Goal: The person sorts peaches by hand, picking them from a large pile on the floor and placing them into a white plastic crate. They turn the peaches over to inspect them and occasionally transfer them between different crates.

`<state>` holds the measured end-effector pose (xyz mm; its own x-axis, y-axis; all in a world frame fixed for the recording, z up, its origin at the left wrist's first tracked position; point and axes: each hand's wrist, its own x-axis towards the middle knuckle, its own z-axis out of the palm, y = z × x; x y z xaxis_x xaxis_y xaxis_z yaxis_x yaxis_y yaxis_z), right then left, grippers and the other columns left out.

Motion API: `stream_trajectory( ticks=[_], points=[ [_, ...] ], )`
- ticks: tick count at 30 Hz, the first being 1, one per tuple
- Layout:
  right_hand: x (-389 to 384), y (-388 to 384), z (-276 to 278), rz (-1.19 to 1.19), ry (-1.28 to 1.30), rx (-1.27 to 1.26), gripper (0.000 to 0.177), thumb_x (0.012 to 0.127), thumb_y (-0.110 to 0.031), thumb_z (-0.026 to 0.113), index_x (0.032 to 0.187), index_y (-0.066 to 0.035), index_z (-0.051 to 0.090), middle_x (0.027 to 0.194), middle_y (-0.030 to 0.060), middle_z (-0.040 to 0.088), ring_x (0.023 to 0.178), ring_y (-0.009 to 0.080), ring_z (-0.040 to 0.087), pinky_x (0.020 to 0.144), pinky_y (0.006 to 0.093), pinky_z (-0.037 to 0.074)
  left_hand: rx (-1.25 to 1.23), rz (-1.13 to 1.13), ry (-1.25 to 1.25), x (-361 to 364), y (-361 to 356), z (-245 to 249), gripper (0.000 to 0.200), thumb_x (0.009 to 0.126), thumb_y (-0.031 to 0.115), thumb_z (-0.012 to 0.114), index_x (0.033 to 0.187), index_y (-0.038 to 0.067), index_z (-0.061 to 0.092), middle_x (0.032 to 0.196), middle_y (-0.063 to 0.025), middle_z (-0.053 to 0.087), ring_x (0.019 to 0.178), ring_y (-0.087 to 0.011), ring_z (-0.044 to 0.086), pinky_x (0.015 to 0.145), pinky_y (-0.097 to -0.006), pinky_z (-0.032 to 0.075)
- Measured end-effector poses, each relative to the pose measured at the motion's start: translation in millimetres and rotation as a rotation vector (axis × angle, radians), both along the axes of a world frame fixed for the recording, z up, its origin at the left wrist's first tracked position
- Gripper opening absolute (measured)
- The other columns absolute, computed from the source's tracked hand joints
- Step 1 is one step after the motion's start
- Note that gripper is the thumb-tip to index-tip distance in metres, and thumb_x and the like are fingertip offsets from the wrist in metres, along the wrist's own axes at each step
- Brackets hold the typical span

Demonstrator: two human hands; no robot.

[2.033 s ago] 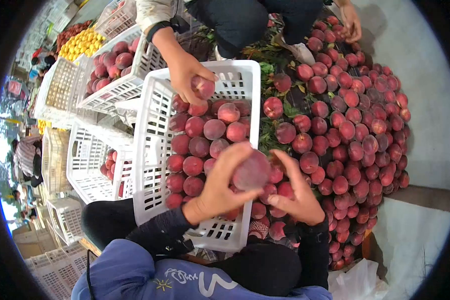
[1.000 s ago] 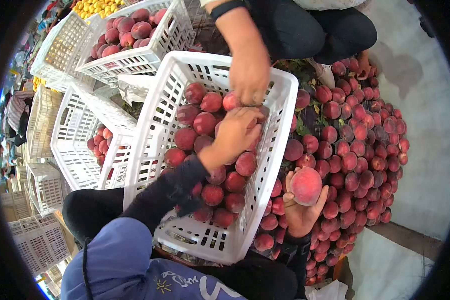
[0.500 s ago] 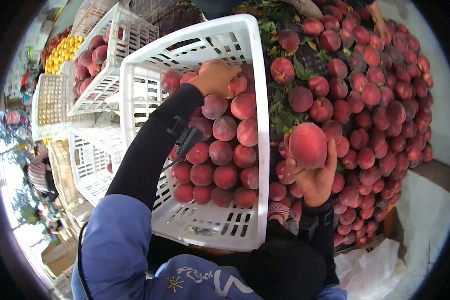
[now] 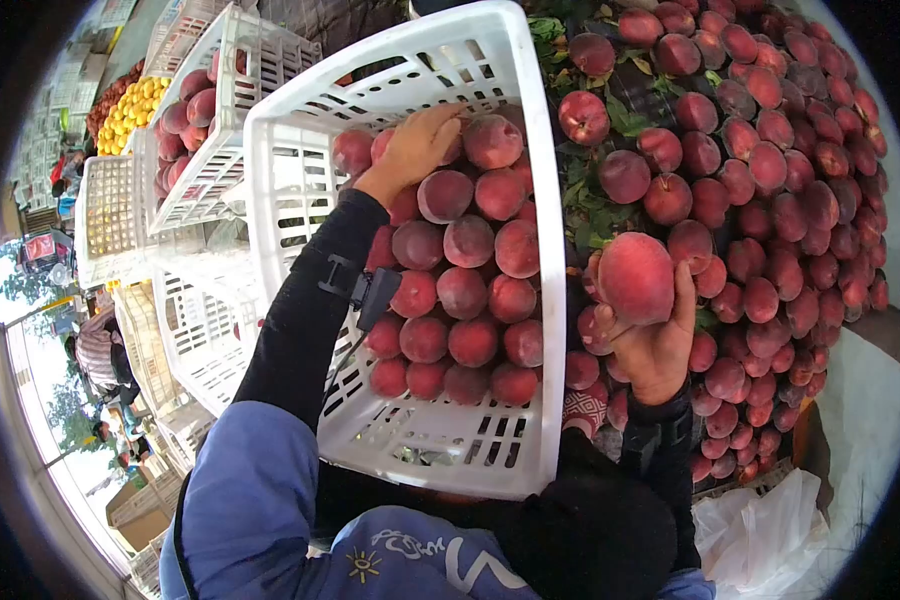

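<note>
My right hand (image 4: 655, 350) is clamped round one peach (image 4: 635, 278), centre right of frame, over the loose heap (image 4: 770, 165): near round, fuzzy, red-blushed, no long axis I can make out. My left hand (image 4: 415, 145) lies on the fruit (image 4: 470, 290) at the top of one white slotted plastic crate (image 4: 553, 300); gripping or not, I cannot tell.

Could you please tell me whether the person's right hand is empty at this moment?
No, the right hand grips a peach, held up beside the white crate.
</note>
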<state>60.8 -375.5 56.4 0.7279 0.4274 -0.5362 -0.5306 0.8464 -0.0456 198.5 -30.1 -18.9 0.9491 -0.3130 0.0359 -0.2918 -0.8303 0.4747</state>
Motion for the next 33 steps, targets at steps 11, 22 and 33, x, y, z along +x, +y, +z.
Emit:
stream_trajectory(
  ticks=[11,22,33],
  points=[
    [20.7,0.2,31.9,0.105,-0.074,-0.032,0.064,0.092,-0.051,0.050,0.138,-0.007,0.039,0.135,0.0163,0.048,0.125,0.0366,0.046,0.075,0.0420,0.057,0.191,0.008,-0.206,-26.5,-18.1,1.4,0.054,0.092,0.030,0.050,0.139,0.005,0.039,0.136,-0.0185,0.046,0.126,-0.0363,0.041,0.106,-0.0474,0.031],
    [13.9,85.0,179.4,0.845,-0.952,-0.497,0.060,0.097,-0.039,0.047,0.144,-0.005,0.032,0.143,0.0116,0.040,0.131,0.0249,0.041,0.105,0.0445,0.037,-1.247,0.030,0.492,-182.4,-47.7,217.1,0.059,0.093,0.042,0.058,0.137,0.005,0.044,0.130,-0.0092,0.050,0.120,-0.0200,0.048,0.104,-0.0322,0.038],
    [-69.0,-85.5,202.4,0.528,-0.833,-1.001,0.053,0.096,-0.032,0.051,0.138,-0.003,0.039,0.130,0.0129,0.054,0.113,0.0220,0.057,0.093,0.0332,0.045,0.128,0.077,0.278,-296.5,8.4,98.6,0.053,0.073,0.033,0.072,0.116,0.008,0.056,0.106,-0.0192,0.060,0.098,-0.0378,0.059,0.086,-0.0460,0.049]
  ],
)
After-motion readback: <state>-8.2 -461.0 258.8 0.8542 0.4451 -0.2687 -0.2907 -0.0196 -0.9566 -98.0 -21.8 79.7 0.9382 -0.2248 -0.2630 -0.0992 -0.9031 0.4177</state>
